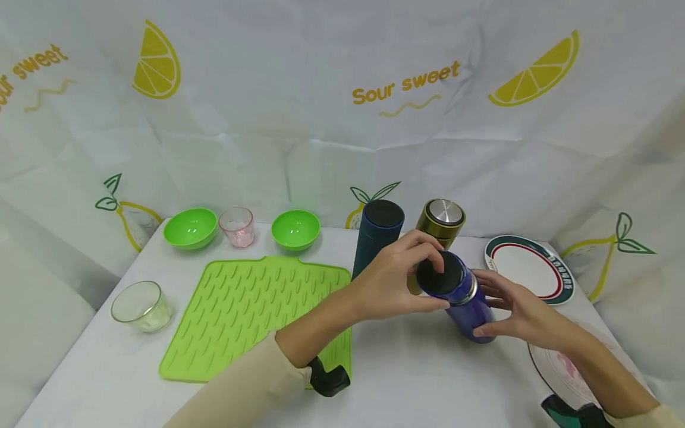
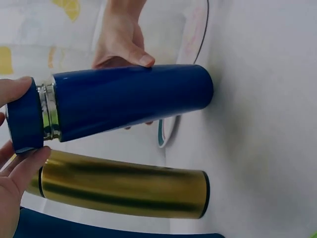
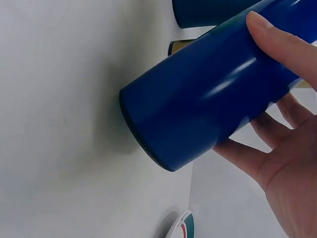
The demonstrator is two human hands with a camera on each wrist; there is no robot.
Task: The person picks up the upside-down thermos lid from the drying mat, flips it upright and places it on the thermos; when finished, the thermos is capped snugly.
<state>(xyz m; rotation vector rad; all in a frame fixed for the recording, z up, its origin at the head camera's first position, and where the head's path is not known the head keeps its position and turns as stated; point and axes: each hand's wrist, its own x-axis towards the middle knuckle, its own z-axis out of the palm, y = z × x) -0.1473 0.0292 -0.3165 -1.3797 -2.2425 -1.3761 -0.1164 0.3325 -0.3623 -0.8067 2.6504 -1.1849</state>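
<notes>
A blue thermos bottle point(image 1: 473, 318) leans at a tilt over the right half of the table. My right hand point(image 1: 527, 309) grips its body, with the thumb on the near side and the fingers behind, as the right wrist view also shows. My left hand point(image 1: 393, 279) holds the dark-topped cap point(image 1: 441, 276) between thumb and fingers. A silver neck point(image 2: 49, 111) shows between cap and body in the left wrist view. Whether the cap is still joined to the neck, and whether the base touches the table, I cannot tell. Behind stands a gold thermos point(image 2: 124, 183), partly hidden by my left hand.
A dark teal bottle point(image 1: 374, 235) stands left of the gold one. A rimmed plate point(image 1: 567, 279) lies at the back right, a pink-patterned plate point(image 1: 551, 368) under my right forearm. Leftward are a green mat point(image 1: 235, 321), green bowls point(image 1: 189, 229), a pink glass point(image 1: 238, 229) and a clear glass point(image 1: 144, 309).
</notes>
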